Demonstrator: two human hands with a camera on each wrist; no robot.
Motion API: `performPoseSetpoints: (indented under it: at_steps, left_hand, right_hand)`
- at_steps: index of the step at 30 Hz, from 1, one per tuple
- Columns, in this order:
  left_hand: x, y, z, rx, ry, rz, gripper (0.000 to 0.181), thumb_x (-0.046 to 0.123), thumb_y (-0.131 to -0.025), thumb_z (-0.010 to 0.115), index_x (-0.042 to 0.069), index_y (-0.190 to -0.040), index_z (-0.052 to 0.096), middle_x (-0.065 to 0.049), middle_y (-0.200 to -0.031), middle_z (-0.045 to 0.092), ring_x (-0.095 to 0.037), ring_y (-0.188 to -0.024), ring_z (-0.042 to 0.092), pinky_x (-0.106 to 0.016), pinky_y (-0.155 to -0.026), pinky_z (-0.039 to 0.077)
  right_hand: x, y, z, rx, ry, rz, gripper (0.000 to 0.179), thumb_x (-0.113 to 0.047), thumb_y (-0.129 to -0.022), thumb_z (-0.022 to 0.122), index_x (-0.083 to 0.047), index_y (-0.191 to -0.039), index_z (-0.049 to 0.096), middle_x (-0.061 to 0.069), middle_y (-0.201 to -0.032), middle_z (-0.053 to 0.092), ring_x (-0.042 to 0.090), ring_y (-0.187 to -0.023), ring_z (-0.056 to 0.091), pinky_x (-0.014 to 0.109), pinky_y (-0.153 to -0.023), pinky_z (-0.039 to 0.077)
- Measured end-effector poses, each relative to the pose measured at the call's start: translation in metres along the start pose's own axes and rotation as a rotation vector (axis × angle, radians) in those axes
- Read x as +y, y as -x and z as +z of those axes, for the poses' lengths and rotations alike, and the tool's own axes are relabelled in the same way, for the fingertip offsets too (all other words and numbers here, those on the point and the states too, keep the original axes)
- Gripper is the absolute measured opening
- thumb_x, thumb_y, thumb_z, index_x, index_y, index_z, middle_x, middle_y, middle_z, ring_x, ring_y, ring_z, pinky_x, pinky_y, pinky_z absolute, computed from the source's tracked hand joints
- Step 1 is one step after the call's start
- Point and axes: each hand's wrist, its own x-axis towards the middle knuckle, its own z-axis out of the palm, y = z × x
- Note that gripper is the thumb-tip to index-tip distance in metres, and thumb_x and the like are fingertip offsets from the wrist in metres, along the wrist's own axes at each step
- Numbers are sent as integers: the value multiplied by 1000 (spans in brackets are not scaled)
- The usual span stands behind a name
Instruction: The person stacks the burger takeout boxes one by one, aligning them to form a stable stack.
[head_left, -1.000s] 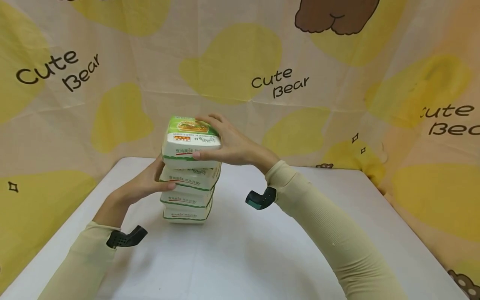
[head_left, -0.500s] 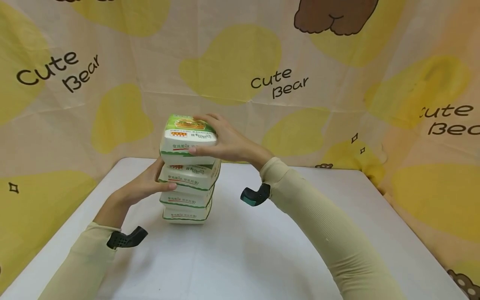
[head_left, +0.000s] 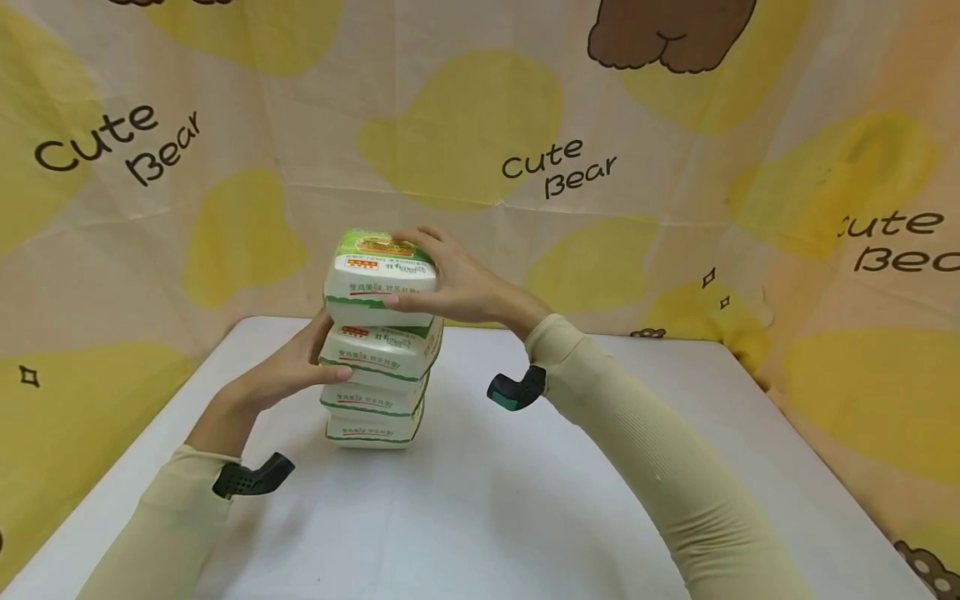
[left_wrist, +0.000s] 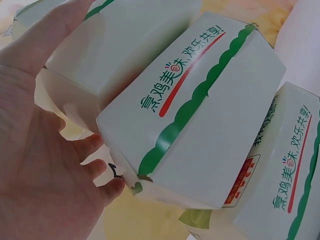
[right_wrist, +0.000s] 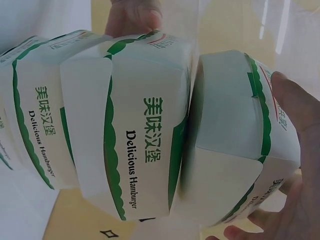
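Note:
In the head view, white-and-green hamburger boxes stand stacked left of centre. The top box (head_left: 382, 287) is gripped by my right hand (head_left: 457, 283), thumb on its front and fingers over the far right side. My left hand (head_left: 288, 362) holds the second box (head_left: 375, 354) at its left side, thumb on the front; its other fingers show behind in the left wrist view. Below are a third box (head_left: 371, 400) and a bottom box (head_left: 371, 432). The top box sits slightly askew; whether it fully rests on the second cannot be told.
A white table (head_left: 480, 517) carries the stack. Behind it hangs a yellow patterned cloth (head_left: 465, 125) with "Cute Bear" lettering. Dark bands (head_left: 255, 475) circle both wrists over cream sleeves.
The top box shifted slightly left with my right hand, then a little right again, and now sits slightly farther back. My left hand and the lower boxes hold nearly still.

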Motion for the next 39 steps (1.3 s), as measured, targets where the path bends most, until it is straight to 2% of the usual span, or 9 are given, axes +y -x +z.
performPoseSetpoints:
  at_steps: [8, 12, 15, 17, 21, 23, 26, 30, 39]
  left_hand:
    - [0, 1, -2, 0, -7, 4, 96, 18, -91, 70, 33, -161, 6, -7, -148, 43, -14, -124, 58, -47, -96, 51]
    - [0, 1, -3, -2, -24, 17, 98, 18, -90, 71, 34, -161, 6, -7, -153, 37, -23, -130, 52, -53, -99, 49]
    - [1, 1, -5, 15, -41, 13, 102, 16, -88, 72, 37, -161, 4, -4, -161, 26, -34, -140, 39, -63, -107, 39]
    - [2, 1, -7, 31, -40, 13, 106, 12, -86, 72, 40, -161, 3, -1, -165, 19, -38, -147, 28, -70, -113, 26]
    - [4, 2, -11, 48, -34, 28, 114, 4, -81, 71, 43, -161, -1, 2, -168, 14, -29, -153, 16, -72, -117, 10]
    - [5, 4, -13, 45, -46, 35, 116, 3, -81, 71, 44, -161, -3, 2, -167, 15, -19, -153, 17, -66, -119, 12]
    - [7, 6, -17, 29, -65, 54, 117, 2, -81, 72, 41, -161, -4, 0, -165, 21, -10, -148, 24, -39, -123, 23]
    - [11, 11, -25, 8, -73, 105, 113, 2, -83, 71, 33, -163, -3, -4, -166, 22, -6, -147, 27, -11, -111, 31]
    - [23, 32, -40, -20, -84, 154, 94, -9, -91, 53, 18, -164, 1, 2, -168, 19, 5, -147, 25, -9, -109, 32]
  right_hand:
    - [0, 2, -1, -18, -7, 9, 87, -48, -85, 74, -25, -157, 32, 2, -163, 24, 23, -139, 38, 47, -111, 41]
    - [-1, 3, -2, -13, 9, 11, 87, -49, -86, 72, -23, -158, 31, 4, -164, 24, 25, -141, 37, 51, -113, 40]
    - [-1, 5, -4, -1, 10, 12, 87, -49, -86, 72, -23, -158, 32, 4, -163, 26, 25, -142, 36, 53, -115, 38]
    - [-1, 5, -5, 6, 3, 9, 85, -49, -86, 72, -24, -157, 33, 3, -162, 27, 25, -143, 36, 53, -115, 37]
    - [-1, 7, -6, 14, -1, 12, 84, -50, -86, 71, -27, -157, 33, 1, -162, 27, 24, -143, 36, 53, -115, 37]
    - [-2, 9, -7, 15, 0, 16, 83, -51, -86, 71, -29, -157, 32, 0, -163, 27, 23, -145, 34, 54, -116, 35]
    - [-1, 14, -11, 18, -17, 27, 82, -51, -87, 70, -32, -157, 32, -2, -164, 26, 24, -149, 30, 57, -118, 32]
    - [2, 25, -17, 39, -24, 36, 80, -51, -89, 67, -34, -158, 31, -2, -166, 23, 26, -153, 26, 60, -119, 29]
    - [16, 49, -27, 101, -38, -11, 70, -43, -96, 60, -28, -158, 31, -1, -165, 27, 21, -153, 26, 54, -120, 31]
